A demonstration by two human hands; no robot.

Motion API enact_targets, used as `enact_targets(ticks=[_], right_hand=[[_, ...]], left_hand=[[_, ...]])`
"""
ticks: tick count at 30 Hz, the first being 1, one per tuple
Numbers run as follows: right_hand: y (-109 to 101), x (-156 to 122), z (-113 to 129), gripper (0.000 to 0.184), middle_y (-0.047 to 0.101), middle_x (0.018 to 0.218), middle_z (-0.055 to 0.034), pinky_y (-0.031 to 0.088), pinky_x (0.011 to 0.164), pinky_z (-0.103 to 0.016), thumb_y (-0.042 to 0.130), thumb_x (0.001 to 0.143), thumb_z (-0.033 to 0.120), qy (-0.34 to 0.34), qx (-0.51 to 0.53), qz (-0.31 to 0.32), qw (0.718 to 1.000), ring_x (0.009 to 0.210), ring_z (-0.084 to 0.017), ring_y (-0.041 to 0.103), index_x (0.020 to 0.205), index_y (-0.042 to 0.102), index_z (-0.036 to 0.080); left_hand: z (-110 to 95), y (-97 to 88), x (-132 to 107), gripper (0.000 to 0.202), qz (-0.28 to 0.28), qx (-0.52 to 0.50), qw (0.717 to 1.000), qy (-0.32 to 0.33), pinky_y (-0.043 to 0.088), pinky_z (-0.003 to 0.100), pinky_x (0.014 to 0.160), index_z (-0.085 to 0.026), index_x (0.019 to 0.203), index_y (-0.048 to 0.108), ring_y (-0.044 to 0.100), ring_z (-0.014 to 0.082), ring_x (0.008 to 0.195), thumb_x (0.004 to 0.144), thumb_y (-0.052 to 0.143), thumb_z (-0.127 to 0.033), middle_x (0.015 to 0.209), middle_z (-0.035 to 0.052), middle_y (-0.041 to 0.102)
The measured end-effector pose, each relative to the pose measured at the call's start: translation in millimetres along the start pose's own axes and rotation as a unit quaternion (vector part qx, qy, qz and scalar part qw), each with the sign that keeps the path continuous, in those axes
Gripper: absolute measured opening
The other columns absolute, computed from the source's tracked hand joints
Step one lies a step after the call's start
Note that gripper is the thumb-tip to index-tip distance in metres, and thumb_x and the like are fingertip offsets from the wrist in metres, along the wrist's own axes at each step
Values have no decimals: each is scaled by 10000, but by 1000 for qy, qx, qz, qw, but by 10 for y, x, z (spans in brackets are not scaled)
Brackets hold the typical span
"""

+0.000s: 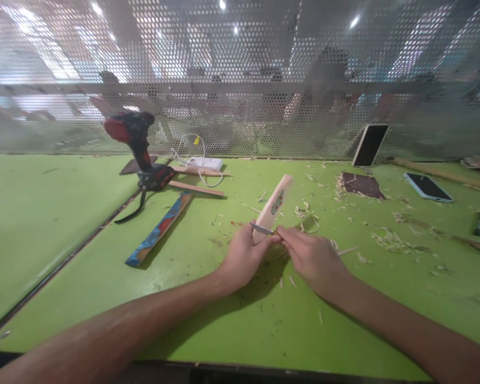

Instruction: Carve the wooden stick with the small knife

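My left hand (242, 256) is closed round the near end of a pale flat wooden strip (270, 210), which tilts up and away from me. A painted green and red pattern shows on the strip's face. In my right hand (314, 256) is a small knife (262, 229), its short blade pointing left across the strip near my left thumb. The knife's handle is mostly hidden by my fingers. Thin wood shavings (308, 218) lie around both hands. To the left, a blue and red painted wooden strip (158, 232) rests flat.
A red and black cordless drill (144, 154) stands at the back left, beside a white power strip (204, 163) with a cable. At the right are a brown sandpaper piece (362, 185), a phone (428, 186) and an upright dark-screened device (370, 145). A perforated metal screen (240, 117) borders the green table (200, 325).
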State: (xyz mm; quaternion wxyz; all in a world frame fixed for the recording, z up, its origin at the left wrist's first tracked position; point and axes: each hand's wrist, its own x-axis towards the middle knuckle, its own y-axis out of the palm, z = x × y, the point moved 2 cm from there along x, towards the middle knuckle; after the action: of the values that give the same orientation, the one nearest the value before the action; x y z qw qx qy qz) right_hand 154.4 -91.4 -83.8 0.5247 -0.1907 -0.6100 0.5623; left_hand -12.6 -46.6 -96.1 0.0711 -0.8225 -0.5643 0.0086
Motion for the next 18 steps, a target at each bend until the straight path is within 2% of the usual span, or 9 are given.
enact_targets(ticks=[4, 7, 10, 14, 16, 18], right_hand=[[12, -16, 6, 398, 804, 980, -117, 583, 549, -284, 388, 1061, 105, 15, 26, 5, 1000, 641, -168, 718, 1298, 707, 137], [5, -16, 9, 411, 800, 950, -141, 588, 528, -292, 366, 1074, 132, 17, 36, 4, 999, 633, -177, 719, 1299, 708, 93], [-15, 6, 2, 425, 798, 978, -166, 575, 501, -268, 348, 1088, 162, 3, 23, -1, 1000, 629, -168, 717, 1282, 710, 53], [-26, 41, -26, 391, 806, 992, -117, 554, 487, -229, 381, 1085, 162, -28, -1, -11, 1000, 601, -132, 702, 1258, 730, 121], [-27, 49, -38, 365, 808, 996, -102, 563, 522, -235, 421, 1066, 143, -36, -25, -17, 999, 625, -137, 713, 1260, 731, 135], [-28, 53, -43, 362, 808, 991, -96, 567, 559, -237, 442, 1044, 111, -39, -45, -12, 998, 651, -143, 721, 1264, 729, 127]], left_hand=[[-9, 0, -4, 257, 8, 1, 1000, 15, 466, 248, 581, -150, 930, 675, 639, 178, 720, 902, 726, -400, 747, 18, 677], [9, -6, -3, 312, 1, 3, 1000, 14, 441, 241, 544, -147, 930, 673, 594, 156, 640, 896, 732, -452, 709, 3, 656], [41, -8, -5, 353, 2, 2, 1000, -2, 376, 224, 472, -158, 893, 648, 496, 121, 524, 892, 732, -501, 616, -34, 576], [63, 3, -13, 367, 36, -4, 999, -3, 291, 219, 423, -187, 780, 574, 369, 90, 429, 954, 654, -500, 510, -79, 435], [46, 7, -17, 356, 38, -2, 999, 7, 348, 226, 463, -196, 743, 539, 406, 98, 449, 956, 663, -453, 497, -81, 424], [13, 5, -23, 296, 23, -10, 1000, 12, 438, 245, 543, -197, 768, 544, 505, 128, 520, 938, 693, -390, 507, -72, 457]])
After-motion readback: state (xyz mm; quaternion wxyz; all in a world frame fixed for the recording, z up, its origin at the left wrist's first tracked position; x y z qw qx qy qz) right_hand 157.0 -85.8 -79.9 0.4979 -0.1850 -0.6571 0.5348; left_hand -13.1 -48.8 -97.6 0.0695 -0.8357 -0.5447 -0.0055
